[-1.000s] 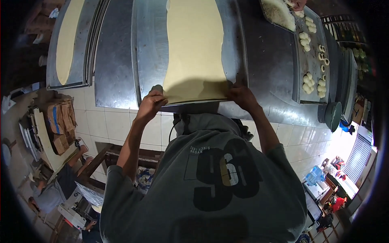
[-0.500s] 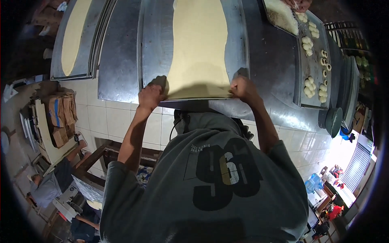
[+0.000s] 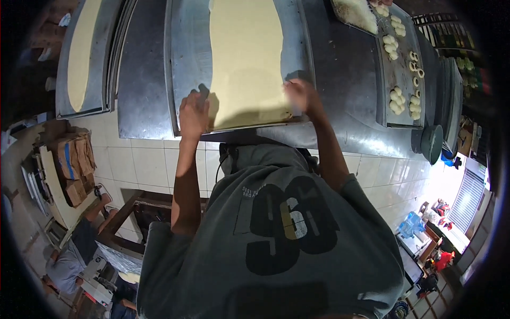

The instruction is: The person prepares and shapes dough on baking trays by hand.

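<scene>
A long pale sheet of dough [image 3: 247,58] lies flat on a metal baking tray [image 3: 189,50] in front of me, its near end close to the tray's near rim. My left hand [image 3: 194,114] is over the tray beside the dough's near left edge, fingers loosely apart, apparently gripping nothing. By the dough's right edge my right hand [image 3: 302,97] is smeared by motion. Its fingers do not show clearly, and I cannot tell whether it touches the dough. Dark shadows of the hands fall on the dough and tray.
The tray rests on a dark metal table [image 3: 141,80]. On the left, another tray holds a long dough strip [image 3: 85,53]. To the right, a tray [image 3: 383,85] carries dough clusters and rings, with another person's hand [image 3: 383,2] beyond. A green round container [image 3: 431,144] stands by the table's right end.
Both hands have left the dough's near corners and moved farther up along its sides. The near edge, earlier pulled straight between them, now lies looser. The whole view has shifted slightly.
</scene>
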Demonstrator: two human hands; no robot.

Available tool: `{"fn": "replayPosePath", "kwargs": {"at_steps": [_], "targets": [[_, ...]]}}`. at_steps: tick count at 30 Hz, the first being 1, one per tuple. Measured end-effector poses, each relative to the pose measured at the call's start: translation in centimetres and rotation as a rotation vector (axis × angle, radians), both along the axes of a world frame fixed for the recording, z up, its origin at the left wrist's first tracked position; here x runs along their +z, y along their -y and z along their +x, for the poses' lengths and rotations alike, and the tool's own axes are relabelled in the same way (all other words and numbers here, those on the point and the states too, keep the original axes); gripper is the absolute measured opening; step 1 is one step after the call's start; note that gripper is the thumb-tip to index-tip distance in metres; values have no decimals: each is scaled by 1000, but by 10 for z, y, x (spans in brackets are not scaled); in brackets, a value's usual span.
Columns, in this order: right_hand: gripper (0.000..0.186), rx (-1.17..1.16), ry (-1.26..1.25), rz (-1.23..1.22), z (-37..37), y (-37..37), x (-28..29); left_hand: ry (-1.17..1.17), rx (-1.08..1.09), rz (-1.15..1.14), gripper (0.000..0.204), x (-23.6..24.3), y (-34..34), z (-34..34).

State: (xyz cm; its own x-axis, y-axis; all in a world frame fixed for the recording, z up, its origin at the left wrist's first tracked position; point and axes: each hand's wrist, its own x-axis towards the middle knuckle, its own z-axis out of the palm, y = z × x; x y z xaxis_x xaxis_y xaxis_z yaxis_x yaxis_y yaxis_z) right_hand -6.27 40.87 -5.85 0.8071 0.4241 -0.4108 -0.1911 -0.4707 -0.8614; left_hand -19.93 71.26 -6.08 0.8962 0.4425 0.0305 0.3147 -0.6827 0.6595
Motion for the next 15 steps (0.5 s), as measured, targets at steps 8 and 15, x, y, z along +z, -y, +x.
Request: {"fn": "replayPosePath", "kwargs": {"at_steps": [8,15], "targets": [[28,-90,105,-115,-53,20,-12,-331,-101,-147,40,0,10,-11],[16,249,87,-217,-40,42,-6,-349,-344,-240,10,-3,-15,-30]]}}
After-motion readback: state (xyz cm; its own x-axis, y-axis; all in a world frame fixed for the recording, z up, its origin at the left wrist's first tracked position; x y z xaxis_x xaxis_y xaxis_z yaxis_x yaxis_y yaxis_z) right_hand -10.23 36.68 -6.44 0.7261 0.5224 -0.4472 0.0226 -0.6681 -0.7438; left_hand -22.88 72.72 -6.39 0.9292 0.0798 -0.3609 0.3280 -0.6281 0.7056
